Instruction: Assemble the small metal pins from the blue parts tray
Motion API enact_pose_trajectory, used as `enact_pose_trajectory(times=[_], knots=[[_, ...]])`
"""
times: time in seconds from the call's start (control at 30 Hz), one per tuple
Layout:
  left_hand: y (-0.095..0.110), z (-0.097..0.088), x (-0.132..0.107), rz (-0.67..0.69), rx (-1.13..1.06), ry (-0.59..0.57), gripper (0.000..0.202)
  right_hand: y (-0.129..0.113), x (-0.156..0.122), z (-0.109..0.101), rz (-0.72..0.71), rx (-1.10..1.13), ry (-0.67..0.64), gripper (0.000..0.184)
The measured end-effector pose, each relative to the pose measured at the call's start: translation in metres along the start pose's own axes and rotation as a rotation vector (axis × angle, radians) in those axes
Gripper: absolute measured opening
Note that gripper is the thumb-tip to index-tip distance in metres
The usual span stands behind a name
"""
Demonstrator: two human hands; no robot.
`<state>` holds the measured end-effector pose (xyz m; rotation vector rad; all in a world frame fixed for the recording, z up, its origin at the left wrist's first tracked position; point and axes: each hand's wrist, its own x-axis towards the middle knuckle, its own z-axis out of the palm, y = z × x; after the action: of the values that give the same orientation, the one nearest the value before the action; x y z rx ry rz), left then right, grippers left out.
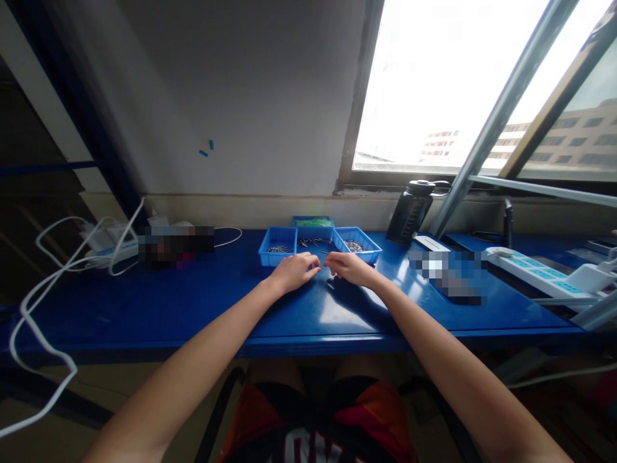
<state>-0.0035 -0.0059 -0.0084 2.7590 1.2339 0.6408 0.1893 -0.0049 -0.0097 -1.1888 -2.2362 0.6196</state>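
Observation:
My left hand (295, 271) is closed, fingers curled and thumb near the fingertips, just in front of the left blue tray (270, 259). Whatever it pinches is too small to make out. Facing it, my right hand (351, 267) is also closed in a pinch, a small gap from the left one. A thin dark sliver shows at its fingertips, but its kind is unclear. Thin metal pieces (278, 249) lie in the left tray. More loose metal pieces (311, 242) are in the middle section, and a pile of metal pieces (354, 245) fills part of the right tray (370, 247).
Behind the trays, a blue bin (295, 220) holds green material (313, 222). A black bottle (409, 212) stands by the window on the blue table (193, 315). Power strips (540, 276) and white cables (53, 347) lie at the sides. Blurred items flank the work area.

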Motion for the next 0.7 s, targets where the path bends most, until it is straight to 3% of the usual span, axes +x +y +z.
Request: enact_pose_trajectory(times=[0.2,0.37,0.7], knots=[[0.0,-0.001,0.001,0.044,-0.083,0.08,0.021,0.007,0.001,0.003,-0.044,-0.065,-0.035,0.025],[0.005,-0.002,0.002,0.073,-0.184,0.076,0.018,0.003,0.0,0.003,-0.062,-0.093,-0.062,0.029],[0.005,-0.003,0.0,-0.084,-0.04,-0.005,0.022,-0.007,-0.002,-0.001,-0.05,-0.055,-0.023,0.029]])
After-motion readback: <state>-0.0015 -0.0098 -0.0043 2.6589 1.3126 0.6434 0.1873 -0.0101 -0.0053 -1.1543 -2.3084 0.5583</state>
